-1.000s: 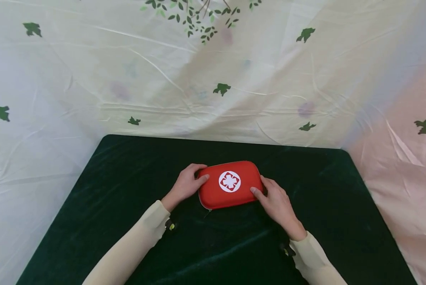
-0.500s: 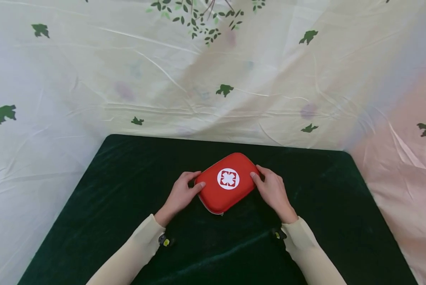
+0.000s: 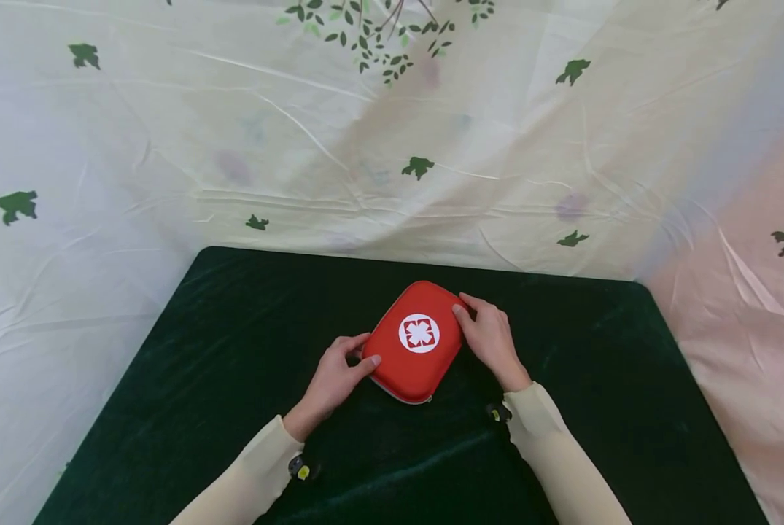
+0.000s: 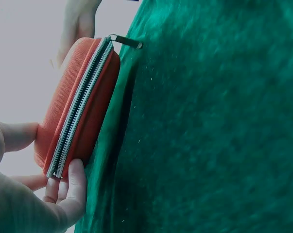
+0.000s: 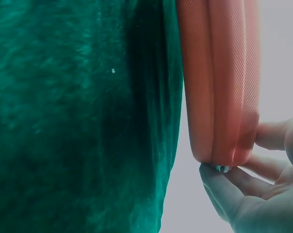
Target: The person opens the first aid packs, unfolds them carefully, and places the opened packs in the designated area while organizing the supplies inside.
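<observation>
A red zippered first-aid case [image 3: 405, 368] with a white round emblem on its lid is held between both hands, tilted at an angle across the table. My left hand [image 3: 332, 375] grips its left side, thumb on top and fingers beneath the edge. At the upper right corner, my right hand [image 3: 491, 337] pinches the case with the thumb on the lid. In the left wrist view the silver zipper [image 4: 78, 109] runs closed along the side, its pull [image 4: 127, 41] at the far end. The right wrist view shows the fingertips [image 5: 212, 175] under the case's end.
A table [image 3: 628, 408] covered in dark green velvet lies beneath the hands. Behind it hangs a pale curtain [image 3: 326, 131] printed with leaves and green birds, continuing along both sides. Each wrist carries a small dark camera [image 3: 300, 467].
The case has turned counterclockwise in both hands. My right hand has moved up and left, while my left hand has shifted down. The zipper pull end has swung to the right.
</observation>
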The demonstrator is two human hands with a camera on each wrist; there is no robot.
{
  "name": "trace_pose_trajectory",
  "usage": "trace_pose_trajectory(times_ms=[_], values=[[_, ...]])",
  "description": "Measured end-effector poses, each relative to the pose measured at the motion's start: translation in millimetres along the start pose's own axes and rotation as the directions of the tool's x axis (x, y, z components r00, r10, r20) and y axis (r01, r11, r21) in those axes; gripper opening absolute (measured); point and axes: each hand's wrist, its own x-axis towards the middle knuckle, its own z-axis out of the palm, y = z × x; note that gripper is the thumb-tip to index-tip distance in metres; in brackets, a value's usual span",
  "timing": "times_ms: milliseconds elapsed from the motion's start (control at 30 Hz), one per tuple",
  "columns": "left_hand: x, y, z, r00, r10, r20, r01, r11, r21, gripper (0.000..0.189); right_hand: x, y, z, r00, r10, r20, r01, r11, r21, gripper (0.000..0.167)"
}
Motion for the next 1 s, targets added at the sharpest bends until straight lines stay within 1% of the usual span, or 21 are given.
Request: trace_pose_trajectory(times_ms=[167, 300, 433, 567, 633, 800, 1000], values=[[-6.4, -1.6, 2.9, 0.999, -0.039, -0.008, 0.039, 0.999, -0.006, 0.058, 8.6, -3.2, 6.3, 1.0, -0.006, 0.012, 0.006, 1.0, 0.005, 0.047], [-11.4, -3.1, 3.9, 0.998, -0.058, -0.011, 0.058, 0.997, -0.042, 0.062, 14.7, -5.6, 9.6, 0.999, -0.011, 0.033, 0.01, 1.0, 0.023, 0.047], [-15.2, -6.4, 5.6, 0.997, -0.075, 0.005, 0.075, 0.99, -0.121, 0.065, 22.4, -7.6, 12.0, 0.998, -0.016, 0.056, 0.014, 0.999, 0.036, 0.046], [-19.4, -8.1, 8.3, 0.995, -0.088, 0.037, 0.094, 0.973, -0.21, 0.066, 29.7, -8.3, 16.0, 0.997, -0.023, 0.076, 0.02, 0.999, 0.041, 0.046], [-21.7, -8.1, 9.5, 0.995, -0.084, 0.052, 0.094, 0.967, -0.236, 0.066, 32.4, -8.5, 18.3, 0.996, -0.024, 0.083, 0.02, 0.999, 0.05, 0.045], [-25.9, -7.6, 12.6, 0.994, -0.072, 0.077, 0.089, 0.964, -0.25, 0.064, 38.2, -8.1, 23.4, 0.995, -0.019, 0.1, 0.014, 0.999, 0.051, 0.044], [-29.5, -7.0, 14.8, 0.992, -0.084, 0.089, 0.105, 0.961, -0.257, 0.063, 42.7, -7.6, 27.6, 0.992, -0.016, 0.121, 0.009, 0.999, 0.054, 0.044]])
